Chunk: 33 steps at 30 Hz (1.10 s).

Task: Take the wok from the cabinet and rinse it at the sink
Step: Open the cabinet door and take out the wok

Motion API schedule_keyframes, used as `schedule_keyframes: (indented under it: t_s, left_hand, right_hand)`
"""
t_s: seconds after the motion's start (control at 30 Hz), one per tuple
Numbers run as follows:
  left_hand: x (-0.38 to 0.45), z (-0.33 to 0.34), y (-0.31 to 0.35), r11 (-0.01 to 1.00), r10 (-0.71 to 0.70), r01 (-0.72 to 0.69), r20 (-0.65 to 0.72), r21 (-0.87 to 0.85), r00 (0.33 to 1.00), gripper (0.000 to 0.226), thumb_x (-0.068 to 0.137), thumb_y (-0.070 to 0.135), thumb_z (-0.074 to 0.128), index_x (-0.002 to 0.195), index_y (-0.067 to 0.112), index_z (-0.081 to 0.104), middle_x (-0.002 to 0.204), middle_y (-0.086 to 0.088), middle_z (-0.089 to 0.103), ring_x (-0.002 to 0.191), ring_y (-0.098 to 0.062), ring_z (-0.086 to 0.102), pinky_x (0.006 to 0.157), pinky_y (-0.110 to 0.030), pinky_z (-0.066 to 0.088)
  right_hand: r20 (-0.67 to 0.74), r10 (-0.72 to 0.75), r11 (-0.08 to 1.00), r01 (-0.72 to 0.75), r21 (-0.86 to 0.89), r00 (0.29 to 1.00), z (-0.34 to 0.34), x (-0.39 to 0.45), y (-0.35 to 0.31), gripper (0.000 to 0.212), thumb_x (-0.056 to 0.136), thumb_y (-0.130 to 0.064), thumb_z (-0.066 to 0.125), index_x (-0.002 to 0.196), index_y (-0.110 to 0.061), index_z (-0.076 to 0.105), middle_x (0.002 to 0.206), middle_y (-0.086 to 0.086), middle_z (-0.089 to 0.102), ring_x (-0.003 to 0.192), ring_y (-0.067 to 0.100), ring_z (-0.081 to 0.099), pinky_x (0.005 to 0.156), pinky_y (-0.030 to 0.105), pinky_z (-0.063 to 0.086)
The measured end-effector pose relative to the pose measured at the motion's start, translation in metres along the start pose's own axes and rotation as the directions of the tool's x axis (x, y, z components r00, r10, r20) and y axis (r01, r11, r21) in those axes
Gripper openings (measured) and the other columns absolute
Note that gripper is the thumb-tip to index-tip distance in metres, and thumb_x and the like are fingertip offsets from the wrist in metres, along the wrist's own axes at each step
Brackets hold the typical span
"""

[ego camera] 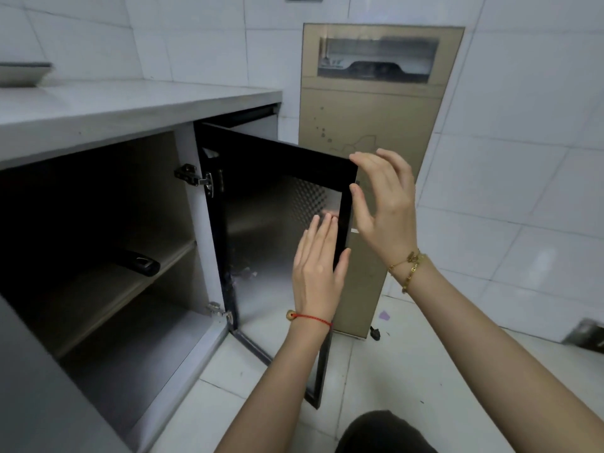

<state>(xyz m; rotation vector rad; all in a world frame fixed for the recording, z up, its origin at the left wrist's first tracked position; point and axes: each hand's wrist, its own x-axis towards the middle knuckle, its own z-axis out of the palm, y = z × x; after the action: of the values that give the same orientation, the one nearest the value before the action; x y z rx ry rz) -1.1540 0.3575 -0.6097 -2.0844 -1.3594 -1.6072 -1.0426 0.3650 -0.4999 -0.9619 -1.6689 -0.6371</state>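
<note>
The cabinet (192, 197) under the counter stands open, its black-framed glass door (277, 158) swung out to the right. A black handle (139, 261) pokes out of the dark on the middle shelf; the pan body behind it is hidden in shadow. My left hand (315, 269) lies flat against the inner face of the door near its free edge, fingers straight. My right hand (384, 207) hovers at the door's outer edge near the top corner, fingers spread, fingertips touching the frame. Neither hand holds anything.
A grey countertop (130, 106) runs above the cabinet, with a dish (23, 73) at its far left. A tall beige appliance (376, 125) stands against the tiled wall just behind the open door. White floor tiles (408, 371) lie below, my knee at the bottom.
</note>
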Motion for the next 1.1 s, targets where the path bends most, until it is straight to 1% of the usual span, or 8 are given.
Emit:
schedule_keyframes:
  t_s: [0.13, 0.23, 0.3, 0.4, 0.47, 0.67, 0.93, 1.1]
  left_hand:
    - [0.012, 0.027, 0.005, 0.998, -0.053, 0.053, 0.034, 0.017, 0.998, 0.057, 0.094, 0.025, 0.061, 0.146, 0.011, 0.041, 0.153, -0.001, 0.039, 0.146, -0.016, 0.029, 0.118, -0.037, 0.029]
    - [0.019, 0.043, 0.004, 0.996, -0.084, 0.080, 0.128, 0.033, 0.988, 0.065, 0.094, 0.025, 0.061, 0.150, 0.014, 0.031, 0.158, -0.002, 0.029, 0.148, -0.018, 0.024, 0.120, -0.038, 0.024]
    - [0.020, 0.052, -0.001, 0.996, -0.086, 0.077, 0.208, 0.055, 0.974, 0.069, 0.095, 0.031, 0.056, 0.154, 0.017, 0.021, 0.162, -0.003, 0.017, 0.150, -0.018, 0.016, 0.122, -0.037, 0.015]
    - [0.020, 0.064, -0.016, 0.993, -0.108, 0.086, 0.338, 0.077, 0.935, 0.074, 0.098, 0.042, 0.044, 0.156, 0.021, 0.003, 0.164, 0.002, -0.007, 0.151, -0.015, -0.003, 0.121, -0.035, -0.002]
    - [0.020, 0.071, -0.026, 0.991, -0.127, 0.099, 0.406, 0.090, 0.905, 0.076, 0.099, 0.046, 0.038, 0.155, 0.021, -0.006, 0.163, 0.005, -0.017, 0.150, -0.014, -0.012, 0.121, -0.038, -0.006]
    - [0.033, 0.089, -0.045, 0.987, -0.155, 0.116, 0.525, 0.107, 0.837, 0.073, 0.101, 0.046, 0.031, 0.153, 0.022, -0.014, 0.158, 0.010, -0.029, 0.145, -0.010, -0.024, 0.121, -0.046, -0.007]
    - [0.044, 0.113, -0.058, 0.982, -0.175, 0.110, 0.533, 0.151, 0.828, 0.075, 0.100, 0.046, 0.031, 0.152, 0.025, -0.018, 0.157, 0.009, -0.031, 0.143, -0.009, -0.027, 0.120, -0.051, -0.002]
    - [0.046, 0.126, -0.063, 0.980, -0.187, 0.121, 0.515, 0.160, 0.837, 0.076, 0.099, 0.045, 0.033, 0.152, 0.025, -0.017, 0.159, 0.008, -0.029, 0.145, -0.011, -0.024, 0.121, -0.053, 0.004]
  right_hand:
    - [0.009, 0.018, 0.999, -0.017, -0.049, 1.000, 0.010, 0.003, 0.025, 0.035, 0.094, -0.010, 0.054, 0.129, -0.009, 0.059, 0.129, 0.002, 0.062, 0.127, 0.025, 0.046, 0.104, 0.042, 0.041]
    - [0.014, 0.038, 0.995, -0.036, -0.091, 0.999, 0.017, 0.005, 0.044, 0.037, 0.094, -0.008, 0.053, 0.130, -0.011, 0.057, 0.131, 0.001, 0.061, 0.129, 0.025, 0.044, 0.106, 0.041, 0.040]
    - [0.022, 0.050, 0.993, -0.047, -0.113, 0.999, 0.023, 0.008, 0.056, 0.038, 0.094, -0.007, 0.052, 0.131, -0.011, 0.056, 0.133, 0.001, 0.060, 0.130, 0.025, 0.043, 0.108, 0.040, 0.039]
    - [0.035, 0.055, 0.988, -0.049, -0.146, 0.998, 0.032, 0.010, 0.072, 0.039, 0.094, -0.008, 0.052, 0.133, -0.011, 0.054, 0.138, 0.000, 0.057, 0.134, 0.026, 0.040, 0.112, 0.039, 0.036]
    - [0.059, 0.061, 0.983, -0.050, -0.175, 0.996, 0.038, 0.011, 0.082, 0.042, 0.095, -0.010, 0.053, 0.137, -0.012, 0.051, 0.144, -0.001, 0.052, 0.138, 0.026, 0.036, 0.114, 0.038, 0.033]
    - [0.144, 0.102, 0.969, -0.066, -0.237, 0.984, 0.057, 0.017, 0.106, 0.051, 0.094, -0.011, 0.052, 0.144, -0.012, 0.041, 0.156, 0.000, 0.035, 0.145, 0.027, 0.025, 0.118, 0.042, 0.028]
    - [0.208, 0.114, 0.907, -0.016, -0.421, 0.971, 0.080, 0.021, 0.128, 0.054, 0.100, -0.017, 0.044, 0.151, -0.011, 0.027, 0.161, 0.003, 0.022, 0.149, 0.032, 0.014, 0.120, 0.052, 0.019]
    - [0.209, 0.126, 0.895, -0.020, -0.446, 0.970, 0.090, 0.021, 0.137, 0.054, 0.101, -0.019, 0.039, 0.152, -0.012, 0.024, 0.162, 0.001, 0.021, 0.150, 0.032, 0.012, 0.121, 0.054, 0.015]
